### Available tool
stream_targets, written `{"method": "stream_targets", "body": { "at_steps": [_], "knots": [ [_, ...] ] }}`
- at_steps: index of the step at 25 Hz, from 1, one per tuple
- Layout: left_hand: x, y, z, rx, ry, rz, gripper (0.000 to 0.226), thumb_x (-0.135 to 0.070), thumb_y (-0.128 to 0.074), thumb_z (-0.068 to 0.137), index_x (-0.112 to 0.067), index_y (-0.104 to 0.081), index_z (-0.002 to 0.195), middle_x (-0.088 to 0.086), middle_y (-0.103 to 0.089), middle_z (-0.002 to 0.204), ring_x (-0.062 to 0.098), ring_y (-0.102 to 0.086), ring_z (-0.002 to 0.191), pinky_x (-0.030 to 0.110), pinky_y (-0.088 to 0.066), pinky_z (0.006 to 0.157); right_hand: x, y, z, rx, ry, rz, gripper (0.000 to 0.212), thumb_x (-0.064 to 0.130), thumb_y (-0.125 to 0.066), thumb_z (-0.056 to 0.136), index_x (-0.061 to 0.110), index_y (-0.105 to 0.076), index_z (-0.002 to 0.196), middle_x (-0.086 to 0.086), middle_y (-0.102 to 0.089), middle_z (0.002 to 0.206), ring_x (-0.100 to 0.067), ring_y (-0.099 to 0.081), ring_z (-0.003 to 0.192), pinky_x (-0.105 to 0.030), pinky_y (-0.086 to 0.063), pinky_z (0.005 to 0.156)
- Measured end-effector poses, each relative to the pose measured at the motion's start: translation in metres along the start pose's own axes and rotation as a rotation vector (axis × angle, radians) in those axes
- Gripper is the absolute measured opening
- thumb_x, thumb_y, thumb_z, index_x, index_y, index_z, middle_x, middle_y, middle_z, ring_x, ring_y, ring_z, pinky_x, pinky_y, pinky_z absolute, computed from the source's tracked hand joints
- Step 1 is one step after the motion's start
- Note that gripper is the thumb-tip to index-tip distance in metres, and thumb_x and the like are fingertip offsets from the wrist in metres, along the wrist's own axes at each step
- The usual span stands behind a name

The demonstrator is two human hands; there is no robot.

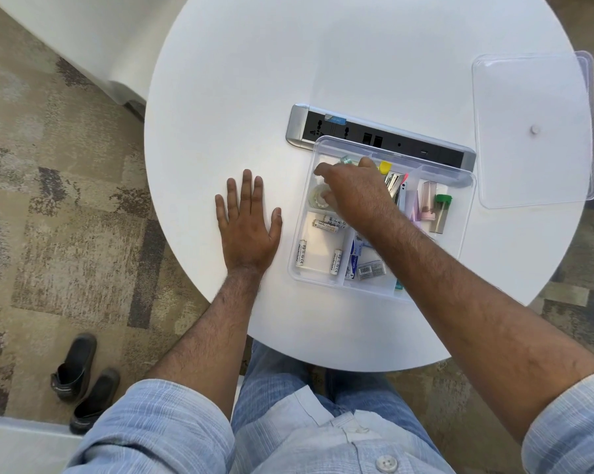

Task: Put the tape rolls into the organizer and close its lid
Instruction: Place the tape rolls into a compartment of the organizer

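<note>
A clear plastic organizer [466, 213] with several compartments sits open on the round white table [254, 80]. A clear tape roll [318, 196] lies in its far-left compartment. My right hand [353, 189] reaches into that compartment, its fingers spread over the roll and partly hiding it; a small greenish item [345, 160] shows at the fingertips, and whether the hand grips it is unclear. Flat on the table, left of the organizer, rests my left hand [247, 224], fingers apart, holding nothing. The organizer's clear lid [531, 131] lies apart at the table's far right edge.
A silver and black power socket strip [357, 131] lies just behind the organizer. Batteries [326, 227], staple boxes [371, 270], clips and a green-capped tube [442, 206] fill other compartments. Black shoes [80, 381] stand on the carpet at lower left.
</note>
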State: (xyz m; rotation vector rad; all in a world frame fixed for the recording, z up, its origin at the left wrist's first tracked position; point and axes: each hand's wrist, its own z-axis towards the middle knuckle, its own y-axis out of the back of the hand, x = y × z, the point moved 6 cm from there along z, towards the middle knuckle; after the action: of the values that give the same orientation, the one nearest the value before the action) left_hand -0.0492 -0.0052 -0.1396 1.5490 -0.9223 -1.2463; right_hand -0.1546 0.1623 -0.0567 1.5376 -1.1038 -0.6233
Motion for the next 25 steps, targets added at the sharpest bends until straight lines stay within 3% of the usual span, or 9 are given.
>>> {"method": "stream_targets", "body": {
  "at_steps": [5, 9, 13, 18, 22, 25],
  "knots": [
    [0.001, 0.0, 0.0, 0.003, 0.002, -0.007, 0.067, -0.045, -0.037, 0.107, -0.017, -0.017, 0.165, 0.003, -0.012, 0.175, 0.028, -0.006, 0.162, 0.055, -0.009, 0.129, -0.031, 0.03, -0.004, -0.076, -0.129, 0.11, 0.023, 0.021, -0.065, 0.095, 0.02, -0.066, 0.117, 0.001, -0.075, 0.104, -0.017, -0.071, 0.088, -0.043, -0.052, 0.097],
    [0.0, -0.001, 0.0, 0.001, 0.002, -0.008, 0.067, -0.044, -0.038, 0.107, -0.017, -0.019, 0.165, 0.003, -0.013, 0.174, 0.028, -0.006, 0.162, 0.055, -0.01, 0.129, -0.048, 0.029, -0.01, -0.118, -0.129, 0.08, 0.021, 0.02, -0.068, 0.091, 0.021, -0.065, 0.112, 0.0, -0.066, 0.114, -0.016, -0.065, 0.091, -0.039, -0.046, 0.09],
    [0.0, -0.001, 0.0, -0.003, 0.001, -0.004, 0.067, -0.044, -0.037, 0.107, -0.017, -0.019, 0.165, 0.003, -0.013, 0.174, 0.028, -0.007, 0.162, 0.055, -0.01, 0.129, -0.049, 0.024, -0.012, -0.127, -0.126, -0.059, 0.026, 0.023, -0.072, 0.087, 0.023, -0.069, 0.113, 0.001, -0.064, 0.118, -0.024, -0.057, 0.105, -0.044, -0.037, 0.091],
    [0.001, -0.001, 0.0, -0.002, 0.007, -0.011, 0.067, -0.044, -0.038, 0.106, -0.017, -0.02, 0.165, 0.003, -0.014, 0.174, 0.028, -0.007, 0.162, 0.055, -0.01, 0.129, -0.048, 0.013, -0.016, -0.088, -0.178, -0.278, 0.033, 0.038, -0.077, 0.081, 0.017, -0.072, 0.106, -0.005, -0.052, 0.104, -0.027, -0.047, 0.098, -0.046, -0.035, 0.086],
    [0.001, -0.001, 0.0, -0.002, 0.008, -0.007, 0.067, -0.044, -0.038, 0.106, -0.017, -0.02, 0.165, 0.003, -0.014, 0.174, 0.028, -0.007, 0.161, 0.055, -0.011, 0.129, -0.041, 0.005, -0.01, -0.029, -0.184, -0.383, 0.015, 0.025, -0.08, 0.078, 0.019, -0.074, 0.09, -0.003, -0.046, 0.091, -0.024, -0.044, 0.089, -0.042, -0.035, 0.081],
    [0.0, -0.001, 0.0, -0.004, 0.005, -0.006, 0.067, -0.044, -0.039, 0.106, -0.017, -0.02, 0.165, 0.003, -0.014, 0.174, 0.028, -0.007, 0.162, 0.055, -0.01, 0.129, -0.04, 0.008, -0.004, -0.061, -0.166, -0.317, 0.014, 0.028, -0.078, 0.081, 0.019, -0.075, 0.092, -0.003, -0.048, 0.091, -0.024, -0.046, 0.091, -0.043, -0.035, 0.083]
  ]
}}
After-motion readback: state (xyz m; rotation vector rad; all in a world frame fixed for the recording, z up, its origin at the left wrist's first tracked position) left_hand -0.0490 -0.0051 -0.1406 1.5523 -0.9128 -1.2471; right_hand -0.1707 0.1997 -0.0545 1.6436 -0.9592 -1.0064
